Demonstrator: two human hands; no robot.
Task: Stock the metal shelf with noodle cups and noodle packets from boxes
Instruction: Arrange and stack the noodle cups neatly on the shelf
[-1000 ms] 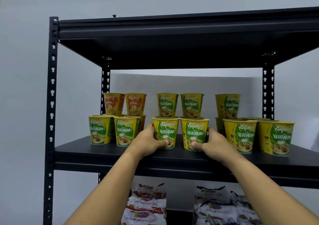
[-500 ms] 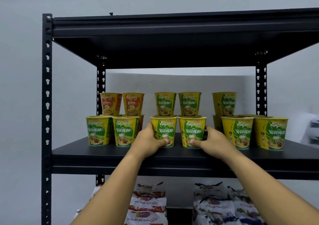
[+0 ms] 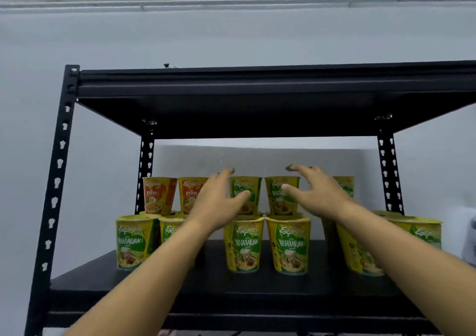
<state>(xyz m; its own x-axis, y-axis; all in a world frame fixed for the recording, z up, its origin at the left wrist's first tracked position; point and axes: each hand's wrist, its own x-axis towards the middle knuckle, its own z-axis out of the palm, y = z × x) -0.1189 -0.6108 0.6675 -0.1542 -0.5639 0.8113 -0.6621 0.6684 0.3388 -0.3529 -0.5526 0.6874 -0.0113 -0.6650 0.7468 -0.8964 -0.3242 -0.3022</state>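
empty, spread left hand (image 3: pixel 219 203) and right hand (image 3: pixel 315 194) reach for upper noodle cups (image 3: pixel 277 204); squaring the stack likely needs a light, even touch.

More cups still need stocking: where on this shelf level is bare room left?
Bare shelf board runs along the front edge and at the left end beside the leftmost vegetarian cup. A narrow gap lies between the middle front pair and the right cups. Behind, stacked cups crowd it.

Upright noodle cups (image 3: pixel 244 245) stand stacked on black metal shelf (image 3: pixel 257 292).
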